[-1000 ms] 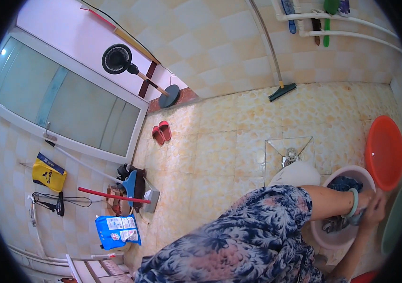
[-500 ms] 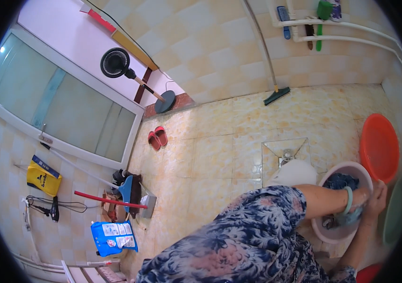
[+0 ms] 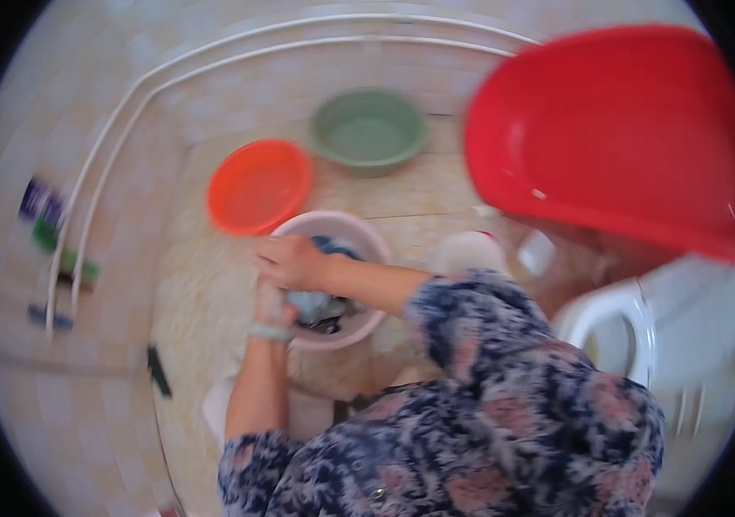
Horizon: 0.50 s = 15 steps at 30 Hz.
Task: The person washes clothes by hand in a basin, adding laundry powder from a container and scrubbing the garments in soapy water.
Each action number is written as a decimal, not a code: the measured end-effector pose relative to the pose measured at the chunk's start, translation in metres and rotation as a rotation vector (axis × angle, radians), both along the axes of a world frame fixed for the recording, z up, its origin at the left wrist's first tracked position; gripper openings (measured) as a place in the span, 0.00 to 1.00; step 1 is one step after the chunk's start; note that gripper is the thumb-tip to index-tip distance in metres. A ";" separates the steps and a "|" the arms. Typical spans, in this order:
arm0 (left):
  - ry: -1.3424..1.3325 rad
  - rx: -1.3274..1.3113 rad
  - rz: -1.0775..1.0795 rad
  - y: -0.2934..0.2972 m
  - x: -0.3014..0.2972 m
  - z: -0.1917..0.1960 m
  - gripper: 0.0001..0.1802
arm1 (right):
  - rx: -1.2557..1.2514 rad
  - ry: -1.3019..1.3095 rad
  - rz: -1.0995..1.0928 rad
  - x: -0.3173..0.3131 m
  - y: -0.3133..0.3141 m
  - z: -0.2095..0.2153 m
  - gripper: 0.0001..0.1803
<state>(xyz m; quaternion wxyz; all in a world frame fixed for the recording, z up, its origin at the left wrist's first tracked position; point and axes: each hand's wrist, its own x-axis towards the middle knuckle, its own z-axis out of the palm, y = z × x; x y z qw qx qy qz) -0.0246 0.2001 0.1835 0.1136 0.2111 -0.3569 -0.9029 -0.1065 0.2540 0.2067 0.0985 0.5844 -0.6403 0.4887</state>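
Observation:
My left hand (image 3: 271,300), with a pale bracelet on its wrist, is at the left rim of a pale pink basin (image 3: 373,236). My right hand (image 3: 292,262) closes over the fingers of the left one, so both hands press together. What they grip, if anything, is hidden. Beside them in the basin lie a light blue cloth (image 3: 309,303), dark blue cloth (image 3: 335,247) and a dark patterned piece (image 3: 326,326). Motion blurs the picture slightly.
An orange basin (image 3: 260,187) and a green basin (image 3: 369,133) stand beyond the pink one. A large red tub (image 3: 617,129) is at the right, above a white toilet (image 3: 643,332). White pipes (image 3: 139,93) run along the wall; a squeegee head (image 3: 158,370) lies left.
My view has swung to the right, bringing the red tub and toilet in and taking the door out. Both hands stay together at the pink basin's rim, the right now over the left.

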 end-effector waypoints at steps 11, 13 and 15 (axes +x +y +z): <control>-0.127 -0.150 -0.016 0.036 0.000 0.014 0.13 | -0.062 -0.110 -0.206 -0.018 0.033 -0.004 0.08; -0.129 -0.167 0.004 0.023 -0.002 0.010 0.14 | -0.056 -0.138 -0.166 -0.007 0.030 0.001 0.08; -0.130 -0.179 0.048 0.011 -0.004 0.008 0.16 | -0.046 -0.162 -0.103 0.007 0.021 0.003 0.08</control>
